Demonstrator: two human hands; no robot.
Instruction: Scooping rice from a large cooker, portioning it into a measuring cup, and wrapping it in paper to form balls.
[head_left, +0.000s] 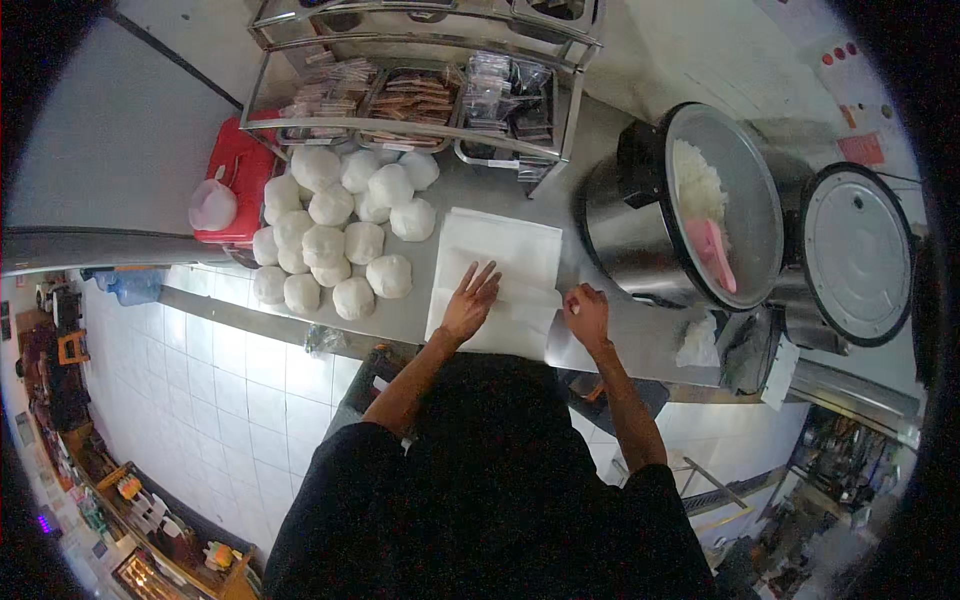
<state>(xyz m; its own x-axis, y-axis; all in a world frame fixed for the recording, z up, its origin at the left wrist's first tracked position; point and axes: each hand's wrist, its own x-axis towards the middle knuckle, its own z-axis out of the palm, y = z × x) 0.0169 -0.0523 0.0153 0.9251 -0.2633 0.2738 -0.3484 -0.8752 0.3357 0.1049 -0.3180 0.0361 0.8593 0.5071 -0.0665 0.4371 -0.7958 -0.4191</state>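
A stack of white wrapping paper lies flat on the metal worktop before me. My left hand rests palm down on it, fingers apart and holding nothing. At the stack's right edge is my right hand, its fingers curled close to a raised fold of the top sheet. A small pale spot shows in those fingers; whether they pinch the paper is unclear. Left of the stack, several round white paper-wrapped parcels sit in a pile, some on top of others.
A large rice cooker stands open at the right, with cooked rice and a pink scoop inside; its lid hangs back. Behind, a metal rack carries trays of small packets. A red container stands far left.
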